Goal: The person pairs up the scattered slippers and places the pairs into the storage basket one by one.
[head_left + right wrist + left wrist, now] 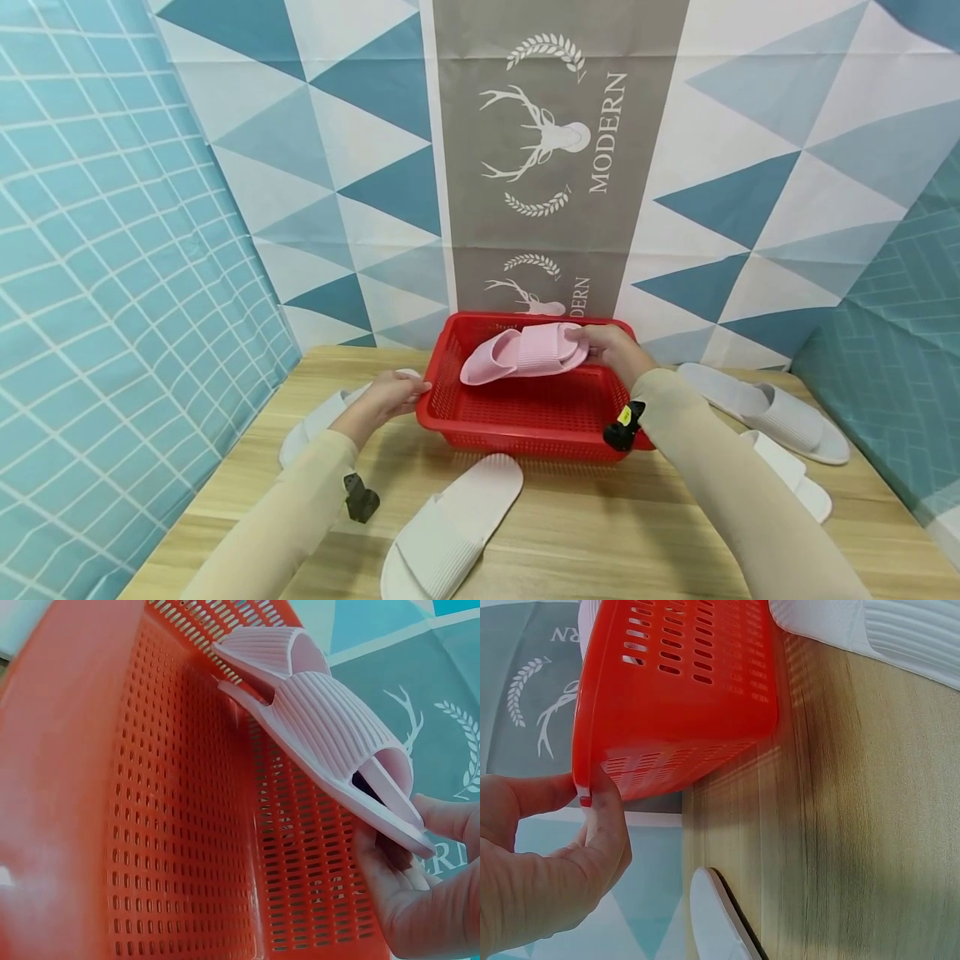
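Left fingers (609,825) pinching basket (510,434), right ones (444,814) pink slippers (539,350), rightmost slipper (787,417) head view only

table (585,533): lt wood-look top, darker grain streaks. red basket (517,429) at back, abt mid, looks to be sitting on it. 4 white slippers around it, all strap-up afaict. front slipper (450,525) on slant, heel end nr basket, toe end pointing nearer & left. left slipper (313,425) partly hidden, nr L edge. far right slipper (787,417) angled, heel twd back. near right slipper (791,475) just in front of that one, mostly hidden tbh.
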Action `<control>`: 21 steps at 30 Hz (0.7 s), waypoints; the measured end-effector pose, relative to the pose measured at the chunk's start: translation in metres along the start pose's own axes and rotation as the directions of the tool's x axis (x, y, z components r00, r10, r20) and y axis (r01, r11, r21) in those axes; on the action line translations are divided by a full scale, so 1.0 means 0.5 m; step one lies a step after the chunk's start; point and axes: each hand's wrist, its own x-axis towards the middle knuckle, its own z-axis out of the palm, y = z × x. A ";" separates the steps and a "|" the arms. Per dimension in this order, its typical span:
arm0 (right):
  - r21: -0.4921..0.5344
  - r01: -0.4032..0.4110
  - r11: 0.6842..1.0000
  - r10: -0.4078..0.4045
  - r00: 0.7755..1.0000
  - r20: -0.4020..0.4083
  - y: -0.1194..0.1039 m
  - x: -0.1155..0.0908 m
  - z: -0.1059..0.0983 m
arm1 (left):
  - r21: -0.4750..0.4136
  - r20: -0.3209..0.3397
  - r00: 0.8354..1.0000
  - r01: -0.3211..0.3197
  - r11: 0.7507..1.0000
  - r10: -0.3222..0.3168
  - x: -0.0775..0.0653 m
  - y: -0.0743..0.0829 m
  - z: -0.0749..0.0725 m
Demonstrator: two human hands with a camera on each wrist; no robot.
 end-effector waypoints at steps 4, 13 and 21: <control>-0.013 -0.002 1.000 0.002 1.000 -0.005 0.002 0.011 0.001 | 0.004 -0.002 1.000 -0.001 1.000 0.001 0.000 0.000 -0.002; -0.057 -0.039 0.998 0.039 0.999 -0.004 0.007 0.033 -0.011 | 0.025 0.000 1.000 -0.007 1.000 0.007 -0.006 0.004 0.000; -0.144 -0.027 0.989 0.030 0.999 0.018 0.007 0.037 -0.010 | 0.036 0.000 1.000 0.001 0.999 -0.001 -0.006 0.006 -0.003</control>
